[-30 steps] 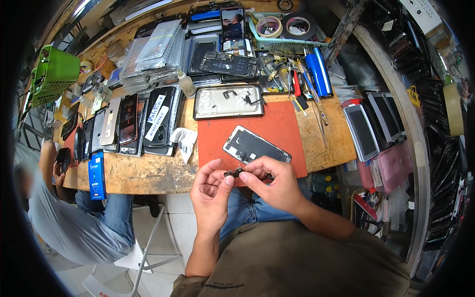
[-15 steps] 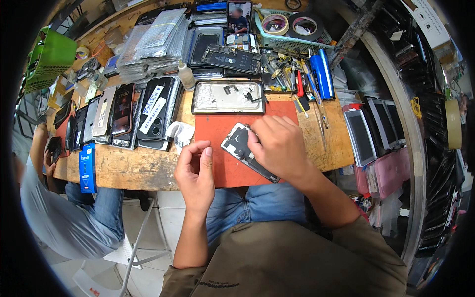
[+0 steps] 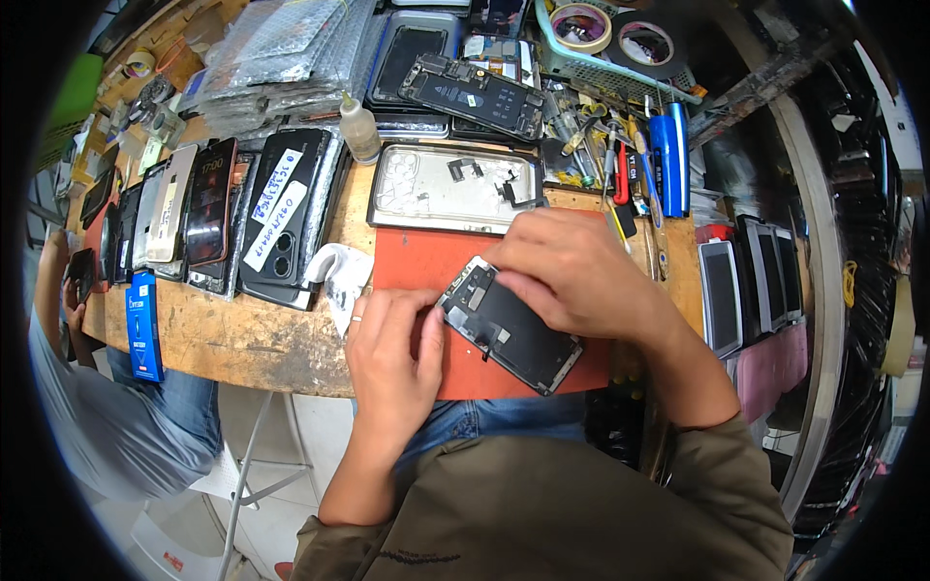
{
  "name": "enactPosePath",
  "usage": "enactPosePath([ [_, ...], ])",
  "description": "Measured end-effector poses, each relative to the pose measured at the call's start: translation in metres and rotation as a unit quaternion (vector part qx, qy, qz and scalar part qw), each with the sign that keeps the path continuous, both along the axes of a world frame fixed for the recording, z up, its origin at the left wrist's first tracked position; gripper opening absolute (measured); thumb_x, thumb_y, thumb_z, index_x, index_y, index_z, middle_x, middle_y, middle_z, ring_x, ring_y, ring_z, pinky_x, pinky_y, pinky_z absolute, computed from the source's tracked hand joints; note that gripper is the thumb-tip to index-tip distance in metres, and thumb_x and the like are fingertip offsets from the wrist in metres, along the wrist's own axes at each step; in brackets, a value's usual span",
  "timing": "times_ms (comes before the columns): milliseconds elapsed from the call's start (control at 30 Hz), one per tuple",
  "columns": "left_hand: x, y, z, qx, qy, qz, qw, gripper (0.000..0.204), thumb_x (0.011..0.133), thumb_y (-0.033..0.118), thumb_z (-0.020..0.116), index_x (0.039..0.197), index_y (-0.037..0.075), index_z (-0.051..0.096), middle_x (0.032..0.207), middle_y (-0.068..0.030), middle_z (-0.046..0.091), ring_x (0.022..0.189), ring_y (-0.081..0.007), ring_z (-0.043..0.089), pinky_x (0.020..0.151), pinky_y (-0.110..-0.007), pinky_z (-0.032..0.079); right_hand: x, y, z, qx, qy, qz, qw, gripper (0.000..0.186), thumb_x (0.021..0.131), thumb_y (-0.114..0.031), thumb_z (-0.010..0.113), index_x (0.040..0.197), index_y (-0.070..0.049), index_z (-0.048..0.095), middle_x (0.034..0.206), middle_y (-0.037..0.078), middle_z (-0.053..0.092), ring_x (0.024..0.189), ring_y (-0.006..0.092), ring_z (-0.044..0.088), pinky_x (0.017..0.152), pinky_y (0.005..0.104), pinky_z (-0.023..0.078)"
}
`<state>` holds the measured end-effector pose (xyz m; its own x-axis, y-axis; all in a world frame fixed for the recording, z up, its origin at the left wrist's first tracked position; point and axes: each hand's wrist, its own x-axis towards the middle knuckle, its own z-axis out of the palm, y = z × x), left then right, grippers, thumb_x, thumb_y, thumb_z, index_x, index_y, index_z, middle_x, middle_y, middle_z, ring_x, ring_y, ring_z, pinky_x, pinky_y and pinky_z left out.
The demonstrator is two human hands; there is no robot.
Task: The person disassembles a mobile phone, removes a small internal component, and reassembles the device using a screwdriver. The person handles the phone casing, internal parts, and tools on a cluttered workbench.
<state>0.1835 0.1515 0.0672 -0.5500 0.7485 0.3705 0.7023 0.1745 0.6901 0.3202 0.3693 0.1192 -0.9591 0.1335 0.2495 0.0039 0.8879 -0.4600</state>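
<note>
A phone screen assembly (image 3: 518,334), its dark inner side up, lies tilted on the orange-red mat (image 3: 412,266) in front of me. My left hand (image 3: 392,353) grips its left corner, thumb and index finger close together at the edge. Over the upper edge bends my right hand (image 3: 572,276), its fingers pinched; what sits between the fingertips is hidden. Behind the mat's far edge lies a clear tray with a dark rim (image 3: 426,189), holding small black phone parts (image 3: 465,170).
Left of the mat are a crumpled white cloth (image 3: 344,276) and a row of phones (image 3: 281,218). A dropper bottle (image 3: 359,131) stands behind. Screwdrivers and tweezers (image 3: 596,145) crowd the back right. Another person's hand (image 3: 73,300) holds a phone at far left.
My left hand has moved from beside the screen assembly onto its corner. My right hand now covers less of the assembly, over its upper edge. The whole view has shifted slightly.
</note>
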Motion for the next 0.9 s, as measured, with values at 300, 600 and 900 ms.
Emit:
enactPosePath([
  [300, -0.004, 0.014, 0.012, -0.079, 0.003, 0.007, 0.997, 0.013, 0.094, 0.003, 0.086, 0.103, 0.004, 0.077, 0.099, -0.0130, 0.071, 0.093, -0.0341, 0.068, 0.081, -0.046, 0.053, -0.006, 0.013, -0.019, -0.004, -0.027, 0.081, 0.996, 0.022, 0.090, -0.007, 0.078, 0.112, -0.006, 0.074, 0.107, 0.008, 0.064, 0.103, 0.0285, 0.070, 0.081, 0.0415, 0.059],
  [600, -0.003, 0.013, 0.020, -0.096, 0.008, -0.020, 0.995, 0.020, 0.087, 0.010, 0.093, 0.102, 0.006, 0.081, 0.095, -0.0088, 0.066, 0.086, -0.0304, 0.062, 0.073, -0.043, 0.048, -0.006, 0.006, -0.026, -0.030, 0.000, 0.061, 0.998, 0.021, 0.091, -0.009, 0.072, 0.112, -0.005, 0.072, 0.108, 0.007, 0.063, 0.099, 0.0254, 0.067, 0.079, 0.0387, 0.057],
  [900, -0.001, 0.014, 0.018, -0.102, 0.024, -0.020, 0.994, 0.025, 0.086, 0.017, 0.096, 0.104, 0.007, 0.082, 0.095, -0.0086, 0.066, 0.087, -0.0303, 0.062, 0.075, -0.043, 0.048, -0.003, 0.005, -0.028, -0.025, 0.008, 0.069, 0.997, 0.016, 0.092, -0.011, 0.071, 0.107, -0.007, 0.071, 0.104, 0.006, 0.062, 0.099, 0.0248, 0.067, 0.081, 0.0383, 0.055],
])
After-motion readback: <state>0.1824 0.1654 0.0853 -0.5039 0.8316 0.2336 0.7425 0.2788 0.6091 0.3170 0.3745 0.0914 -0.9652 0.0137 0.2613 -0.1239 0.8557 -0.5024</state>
